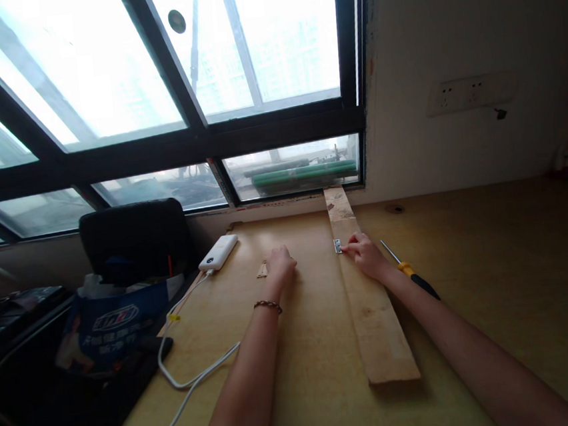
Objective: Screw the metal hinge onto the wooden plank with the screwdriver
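Observation:
A long wooden board (374, 311) lies on the table, running away from me toward the window. At its left edge sits a small metal hinge (337, 246). My right hand (364, 256) rests over the board, with its fingertips closed on the hinge's right side. To the left, my left hand (279, 264) is low over the table beside a small tan scrap (262, 270). Its fingers are curled together, and whatever they hold is hidden. A screwdriver (410, 273) with a yellow and black handle lies just right of the board.
A white power bank (218, 251) with a white cable (190, 385) lies along the left table edge. Beyond that edge stand a black chair (135, 234) and a blue bag (112, 330). The window (276, 127) and wall bound the table (310, 384) at the back.

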Motion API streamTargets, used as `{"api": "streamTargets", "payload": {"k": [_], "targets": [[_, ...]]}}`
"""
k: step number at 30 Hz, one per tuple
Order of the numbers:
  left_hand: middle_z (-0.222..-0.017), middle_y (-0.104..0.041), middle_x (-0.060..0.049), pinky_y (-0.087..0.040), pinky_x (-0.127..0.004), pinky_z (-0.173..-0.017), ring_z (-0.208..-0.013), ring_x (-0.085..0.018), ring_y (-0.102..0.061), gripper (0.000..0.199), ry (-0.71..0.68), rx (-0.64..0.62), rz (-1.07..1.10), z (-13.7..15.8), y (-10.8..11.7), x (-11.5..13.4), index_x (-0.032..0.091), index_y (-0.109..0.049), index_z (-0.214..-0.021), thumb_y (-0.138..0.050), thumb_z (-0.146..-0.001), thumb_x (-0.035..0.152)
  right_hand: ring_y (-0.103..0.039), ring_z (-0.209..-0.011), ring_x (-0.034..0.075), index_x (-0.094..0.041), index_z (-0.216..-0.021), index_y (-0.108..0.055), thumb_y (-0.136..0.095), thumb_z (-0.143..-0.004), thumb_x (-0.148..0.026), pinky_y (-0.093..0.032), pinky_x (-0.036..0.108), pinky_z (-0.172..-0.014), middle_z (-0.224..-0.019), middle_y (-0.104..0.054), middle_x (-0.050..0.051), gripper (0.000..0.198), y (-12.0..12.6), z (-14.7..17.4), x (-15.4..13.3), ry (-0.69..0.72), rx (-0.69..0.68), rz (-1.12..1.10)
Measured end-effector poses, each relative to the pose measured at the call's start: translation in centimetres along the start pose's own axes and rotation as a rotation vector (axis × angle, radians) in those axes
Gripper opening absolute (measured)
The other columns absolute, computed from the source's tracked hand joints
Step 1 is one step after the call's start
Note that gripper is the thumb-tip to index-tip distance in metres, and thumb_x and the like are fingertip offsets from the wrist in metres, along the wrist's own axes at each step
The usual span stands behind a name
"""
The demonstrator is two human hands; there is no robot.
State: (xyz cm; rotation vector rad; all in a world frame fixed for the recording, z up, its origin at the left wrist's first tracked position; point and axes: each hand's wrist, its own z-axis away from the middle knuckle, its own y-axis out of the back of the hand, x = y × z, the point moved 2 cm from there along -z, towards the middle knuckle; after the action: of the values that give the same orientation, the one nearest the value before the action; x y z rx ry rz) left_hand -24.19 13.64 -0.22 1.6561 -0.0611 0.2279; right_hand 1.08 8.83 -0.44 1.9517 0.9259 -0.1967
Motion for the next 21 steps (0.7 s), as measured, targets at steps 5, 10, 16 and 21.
{"api": "streamTargets", "payload": {"k": [5,10,16,21], "targets": [[-0.089,-0.062,-0.013,-0.045,-0.028,-0.070,-0.084,-0.021,-0.059,0.020,-0.051,-0.134,0.645,1.5,-0.4,4.5,0.012,-0.058,-0.083,-0.060,-0.072,0.028,-0.047,-0.084,0.016,-0.021,-0.087,-0.070,-0.047,-0.082,-0.011,-0.039,0.027,-0.078,-0.084,-0.052,0.005,0.026,0.0,-0.1,0.1,0.008,-0.005,0.020],[-0.087,-0.063,-0.012,-0.048,-0.025,-0.068,-0.072,-0.013,-0.061,0.030,-0.082,-0.598,1.562,3.9,-3.0,9.2,0.009,-0.059,-0.089,-0.066,-0.071,0.033,-0.046,-0.084,0.016,-0.022,-0.088,-0.070,-0.047,-0.079,-0.006,-0.040,0.027,-0.078,-0.084,-0.051,0.004,0.029,0.0,-0.1,0.1,0.018,-0.003,0.044],[-0.082,-0.064,-0.011,-0.050,-0.021,-0.063,-0.066,-0.011,-0.061,0.020,0.131,-0.528,1.751,4.0,-4.1,9.4,0.007,-0.061,-0.080,-0.072,-0.064,0.014,-0.046,-0.084,0.016,-0.022,-0.089,-0.069,-0.046,-0.082,-0.011,-0.040,0.026,-0.078,-0.084,-0.052,0.005,0.026,0.1,0.0,-0.1,0.032,-0.014,0.080],[-0.074,-0.064,-0.009,-0.048,-0.019,-0.060,-0.062,-0.010,-0.059,0.017,0.228,-0.495,1.797,4.0,-3.9,9.7,0.009,-0.060,-0.073,-0.073,-0.061,0.010,-0.046,-0.085,0.016,-0.021,-0.090,-0.069,-0.046,-0.082,-0.011,-0.040,0.026,-0.078,-0.085,-0.052,0.005,0.026,0.2,0.1,-0.4,0.052,-0.018,0.119]]}}
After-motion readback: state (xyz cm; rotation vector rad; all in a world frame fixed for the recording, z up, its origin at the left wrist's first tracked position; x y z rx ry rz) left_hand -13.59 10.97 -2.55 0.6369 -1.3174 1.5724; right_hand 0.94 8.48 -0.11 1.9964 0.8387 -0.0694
